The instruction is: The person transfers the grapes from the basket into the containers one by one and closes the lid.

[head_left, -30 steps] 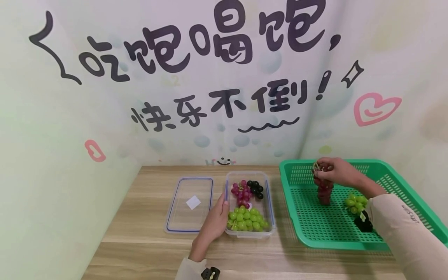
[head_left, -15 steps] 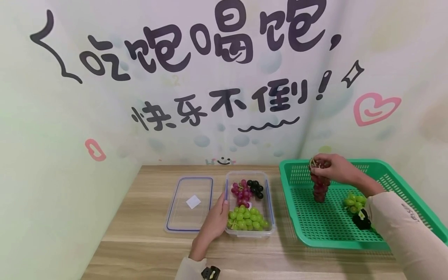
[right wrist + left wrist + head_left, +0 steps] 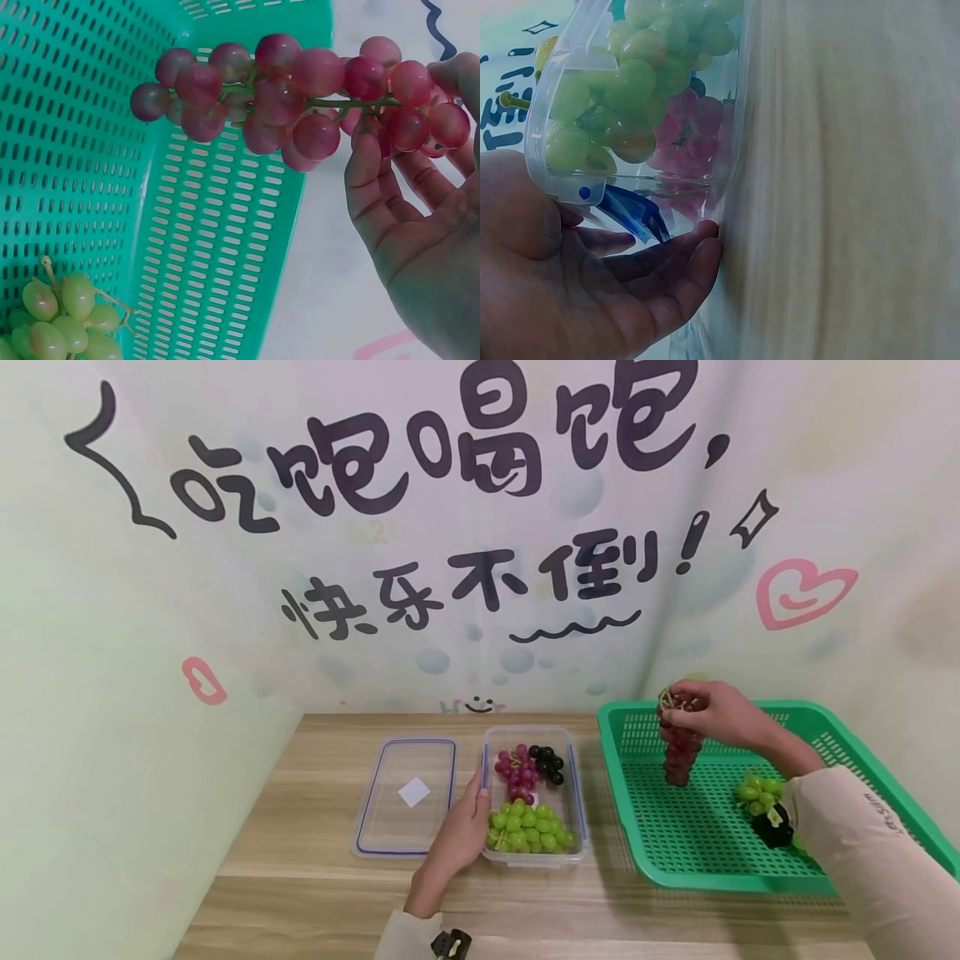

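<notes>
My right hand (image 3: 723,717) pinches a bunch of red grapes (image 3: 681,756) near its stem end. The bunch hangs over the left part of the green basket (image 3: 626,814); in the right wrist view the grapes (image 3: 281,101) stretch out from my fingertips. With my left hand (image 3: 461,828) I grip the left side of a clear plastic food container (image 3: 576,852), fingers beside its blue latch (image 3: 634,210). Inside the container, green grapes (image 3: 531,828) fill the near end, with pinkish-red grapes (image 3: 516,770) and black grapes (image 3: 550,763) at the far end.
A clear lid with a blue seal (image 3: 378,835) lies flat on the wooden table (image 3: 300,860), left of the container. Another bunch of green grapes (image 3: 756,793) sits in the basket under my right forearm. A printed wall cloth (image 3: 420,668) rises behind the table.
My right hand has lifted the red grapes a little higher and moved them slightly left within the basket's outline. My left hand and the container have stayed in place.
</notes>
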Demonstrator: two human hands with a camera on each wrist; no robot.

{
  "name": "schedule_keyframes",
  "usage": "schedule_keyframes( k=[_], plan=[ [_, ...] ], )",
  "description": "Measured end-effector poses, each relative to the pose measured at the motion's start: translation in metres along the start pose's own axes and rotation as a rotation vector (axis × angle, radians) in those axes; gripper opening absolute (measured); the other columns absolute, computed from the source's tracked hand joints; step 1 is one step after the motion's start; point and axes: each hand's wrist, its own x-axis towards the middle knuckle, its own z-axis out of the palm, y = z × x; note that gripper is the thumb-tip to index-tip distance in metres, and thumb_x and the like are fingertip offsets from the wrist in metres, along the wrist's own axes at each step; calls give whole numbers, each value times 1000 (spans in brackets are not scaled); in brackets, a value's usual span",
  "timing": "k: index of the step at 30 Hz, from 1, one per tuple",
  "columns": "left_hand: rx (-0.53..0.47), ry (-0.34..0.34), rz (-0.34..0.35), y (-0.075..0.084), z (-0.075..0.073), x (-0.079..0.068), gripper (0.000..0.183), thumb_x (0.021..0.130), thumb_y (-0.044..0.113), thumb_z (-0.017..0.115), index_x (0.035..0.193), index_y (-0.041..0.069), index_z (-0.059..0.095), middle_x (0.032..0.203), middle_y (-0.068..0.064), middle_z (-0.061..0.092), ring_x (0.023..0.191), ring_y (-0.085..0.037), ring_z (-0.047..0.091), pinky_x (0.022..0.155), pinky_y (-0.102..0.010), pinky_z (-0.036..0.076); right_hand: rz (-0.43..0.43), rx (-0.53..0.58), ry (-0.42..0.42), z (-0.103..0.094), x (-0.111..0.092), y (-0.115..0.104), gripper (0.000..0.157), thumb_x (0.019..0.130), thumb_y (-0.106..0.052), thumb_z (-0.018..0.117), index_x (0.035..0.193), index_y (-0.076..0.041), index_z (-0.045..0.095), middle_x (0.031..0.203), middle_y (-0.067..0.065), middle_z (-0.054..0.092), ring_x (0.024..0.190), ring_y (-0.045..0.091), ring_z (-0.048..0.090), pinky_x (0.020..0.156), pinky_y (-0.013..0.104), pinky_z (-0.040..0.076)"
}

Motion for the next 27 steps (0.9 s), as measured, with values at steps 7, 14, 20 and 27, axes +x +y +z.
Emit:
schedule_keyframes(
  k=[7,14,20,27],
  plan=[
    [-5,-3,-15,0,0,-1,54,110,25,26,156,-2,18,157,-27,29,144,-45,29,117,-58,27,14,17,23,-1,1,-4,31,99,-29,61,119,-6,64,108,15,67,96,29,67,73,36,56],
    [-4,-7,-9,-2,1,-1,53,111,24,24,156,-2,17,157,-27,29,144,-45,29,117,-58,27,6,61,17,1,2,-12,27,99,-29,61,116,-8,65,104,12,68,89,24,66,69,33,55],
    [-4,-5,-6,-2,2,-1,53,111,24,25,157,-2,18,157,-27,28,144,-46,28,117,-59,26,-3,60,31,3,4,-22,27,99,-31,62,115,-11,65,101,10,68,87,23,62,67,33,54],
    [-3,-4,-10,-1,1,-1,53,111,24,25,156,-2,18,157,-27,28,144,-45,28,117,-58,26,-13,67,35,3,7,-39,24,98,-30,63,112,-11,65,96,10,66,83,25,58,63,35,55]
  ],
)
